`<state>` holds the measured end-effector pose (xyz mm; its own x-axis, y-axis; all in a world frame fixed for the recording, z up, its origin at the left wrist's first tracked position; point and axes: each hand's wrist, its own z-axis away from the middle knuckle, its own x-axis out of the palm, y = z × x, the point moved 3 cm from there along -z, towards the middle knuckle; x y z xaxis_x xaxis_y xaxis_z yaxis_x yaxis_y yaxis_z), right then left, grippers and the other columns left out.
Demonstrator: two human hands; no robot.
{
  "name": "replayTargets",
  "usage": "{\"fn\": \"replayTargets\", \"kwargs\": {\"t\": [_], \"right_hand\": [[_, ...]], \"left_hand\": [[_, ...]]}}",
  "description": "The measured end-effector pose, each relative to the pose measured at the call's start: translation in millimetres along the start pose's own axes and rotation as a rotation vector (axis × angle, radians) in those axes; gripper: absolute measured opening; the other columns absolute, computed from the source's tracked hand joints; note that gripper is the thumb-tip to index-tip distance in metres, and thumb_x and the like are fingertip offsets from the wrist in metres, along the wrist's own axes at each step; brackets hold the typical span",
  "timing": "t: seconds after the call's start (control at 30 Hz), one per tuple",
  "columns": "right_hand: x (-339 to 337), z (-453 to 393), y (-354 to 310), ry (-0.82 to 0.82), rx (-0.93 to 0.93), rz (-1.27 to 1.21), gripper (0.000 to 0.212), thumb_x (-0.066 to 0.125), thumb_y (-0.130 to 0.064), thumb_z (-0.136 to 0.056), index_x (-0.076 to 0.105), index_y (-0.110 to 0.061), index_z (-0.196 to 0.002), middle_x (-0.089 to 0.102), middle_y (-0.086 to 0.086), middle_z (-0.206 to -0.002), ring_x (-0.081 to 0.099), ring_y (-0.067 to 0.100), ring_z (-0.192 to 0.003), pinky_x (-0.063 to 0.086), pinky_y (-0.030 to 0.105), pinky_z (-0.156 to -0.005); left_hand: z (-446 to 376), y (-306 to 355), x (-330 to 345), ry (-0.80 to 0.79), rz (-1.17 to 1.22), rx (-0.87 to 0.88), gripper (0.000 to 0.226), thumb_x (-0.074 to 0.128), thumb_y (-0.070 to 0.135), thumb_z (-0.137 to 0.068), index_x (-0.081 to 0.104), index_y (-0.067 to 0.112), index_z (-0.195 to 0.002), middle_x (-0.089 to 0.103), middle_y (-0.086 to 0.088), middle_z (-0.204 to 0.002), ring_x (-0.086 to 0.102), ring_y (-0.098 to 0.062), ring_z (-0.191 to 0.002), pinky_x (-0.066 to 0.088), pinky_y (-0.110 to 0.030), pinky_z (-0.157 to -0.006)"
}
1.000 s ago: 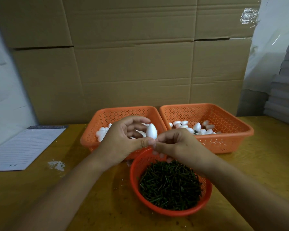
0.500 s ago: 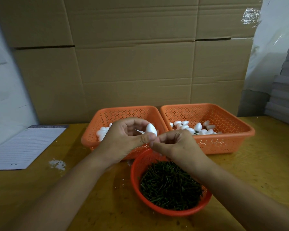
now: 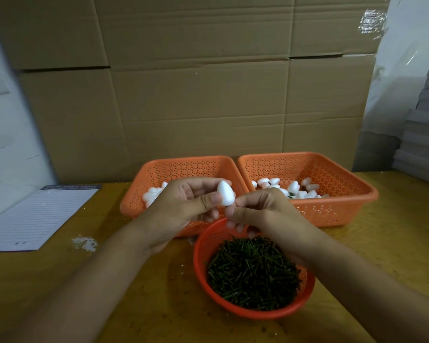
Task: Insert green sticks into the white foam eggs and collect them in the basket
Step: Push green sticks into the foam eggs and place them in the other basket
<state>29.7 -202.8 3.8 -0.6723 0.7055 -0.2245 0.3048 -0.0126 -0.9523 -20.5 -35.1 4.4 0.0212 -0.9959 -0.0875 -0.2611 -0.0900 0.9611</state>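
Hands: two in my feed, both bare, meeting over the near edge of the left basket.
Left hand (image 3: 183,206): thumb and curled fingers pinched on one white foam egg (image 3: 225,193), pointy end up.
Right hand (image 3: 263,209): fingertips bunched together right under the egg's wide end. Probably nipping a stick there, but I honestly can't see one from this angle.
Square baskets: two, both orange, perforated, side by side against the cardboard.
Left basket (image 3: 159,169): loose white eggs (image 3: 152,194), mostly hidden behind the left hand, so no count from me.
Right basket (image 3: 332,169): a pile of finished eggs (image 3: 294,187), roughly a dozen showing, with a bit of green poking out between them.
Round bowl (image 3: 305,300): one, orange-red mesh, nearest to me, just in front of the two baskets.
Green sticks (image 3: 253,271): a heap filling the bowl, way too many to count.
Notepad (image 3: 35,219): one lined pad lying flat on the left, dark header strip with writing too small to read.
Table (image 3: 394,243): yellowish wood, with a white crumbly patch (image 3: 84,243) near the pad.
Cardboard boxes (image 3: 196,95): stacked behind everything, no print I can make out.
Grey stack (image 3: 426,125): flat sheets piled at the far right.
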Motion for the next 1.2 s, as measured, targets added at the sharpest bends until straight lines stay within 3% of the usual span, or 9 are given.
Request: {"fn": "replayTargets", "kwargs": {"t": [0.5, 0.77, 0.87, 1.2], "right_hand": [[4.4, -0.2, 2.3, -0.099, 0.05, -0.098, 0.033, 0.059, -0.012, -0.098, 0.072, -0.022, -0.069, 0.068, -0.001, -0.073, 0.059, 0.005, -0.064, 0.045, 0.016, -0.054], [-3.5, -3.5, 5.5, 0.128, -0.01, -0.075, 0.014, 0.067, -0.014, -0.093, 0.074, -0.008, -0.083, 0.07, 0.0, -0.071, 0.056, 0.004, -0.059, 0.044, 0.017, -0.049], [-3.8, -4.7, 6.5, 0.16, -0.035, -0.048, 0.013, 0.069, -0.013, -0.092, 0.074, -0.003, -0.086, 0.07, 0.001, -0.069, 0.055, 0.005, -0.057, 0.043, 0.018, -0.048], [-2.1, -5.9, 9.4, 0.157, -0.064, 0.027, 0.014, 0.072, -0.015, -0.089, 0.076, -0.005, -0.081, 0.068, -0.002, -0.062, 0.055, 0.005, -0.056, 0.042, 0.019, -0.047]], "left_hand": [[-0.2, 0.4, -3.8, -0.083, 0.04, -0.021, 0.046, 0.071, 0.031, -0.083, 0.068, 0.008, -0.123, 0.075, 0.002, -0.095, 0.062, -0.007, -0.07, 0.053, -0.021, -0.068], [0.5, 3.7, -1.4, 0.075, 0.006, 0.003, 0.051, 0.081, 0.039, -0.071, 0.071, 0.022, -0.118, 0.074, -0.003, -0.111, 0.066, -0.011, -0.077, 0.053, -0.025, -0.067], [1.0, 6.0, 0.7, 0.101, -0.008, 0.034, 0.041, 0.082, 0.039, -0.067, 0.075, 0.028, -0.106, 0.075, 0.0, -0.107, 0.066, -0.01, -0.076, 0.054, -0.023, -0.066], [4.8, 13.5, 4.3, 0.044, -0.126, 0.174, 0.033, 0.081, 0.014, -0.077, 0.076, 0.032, -0.105, 0.077, -0.008, -0.101, 0.073, -0.013, -0.083, 0.054, -0.019, -0.07]]}}
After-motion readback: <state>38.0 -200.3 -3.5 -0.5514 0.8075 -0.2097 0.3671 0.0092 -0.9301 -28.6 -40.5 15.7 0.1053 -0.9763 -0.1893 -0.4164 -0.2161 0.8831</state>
